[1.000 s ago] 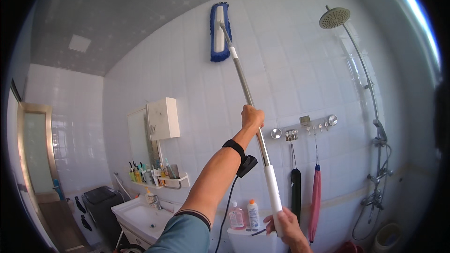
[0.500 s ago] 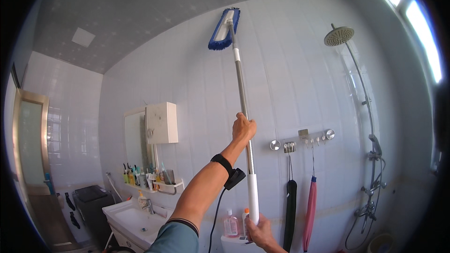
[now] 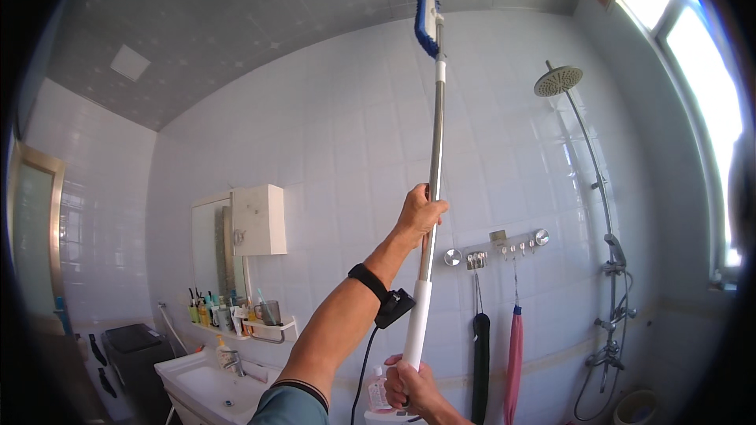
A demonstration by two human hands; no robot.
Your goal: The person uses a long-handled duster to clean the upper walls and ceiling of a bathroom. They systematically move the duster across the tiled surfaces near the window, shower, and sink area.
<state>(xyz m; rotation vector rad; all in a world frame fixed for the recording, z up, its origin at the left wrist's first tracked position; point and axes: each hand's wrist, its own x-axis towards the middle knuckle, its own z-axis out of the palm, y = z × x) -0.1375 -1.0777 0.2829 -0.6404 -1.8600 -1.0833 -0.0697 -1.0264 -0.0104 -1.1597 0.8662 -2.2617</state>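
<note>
A long-handled flat mop [image 3: 438,118] is held up nearly upright in both hands. Its blue-fringed head [image 3: 428,22] is high up, close to where the tiled wall meets the ceiling; whether it touches either I cannot tell. My left hand [image 3: 421,212] wraps the metal pole about midway, with the arm stretched out. Lower down, my right hand [image 3: 413,387] grips the bottom of the white handle sleeve [image 3: 420,319]. A black band with a small black box [image 3: 394,307] and a cable is strapped to my left wrist.
A hook rail [image 3: 504,250] with a black and a pink folded umbrella [image 3: 514,362] hangs on the wall. At right are a shower head [image 3: 558,80] and a window [image 3: 701,71]. A mirror cabinet [image 3: 260,220], toiletry shelf [image 3: 276,329] and sink [image 3: 209,386] stand left.
The mop head has gone up and to the right, turning more edge-on. The pole now leans slightly right at its top. My right hand has shifted a little left, and the view has tilted up.
</note>
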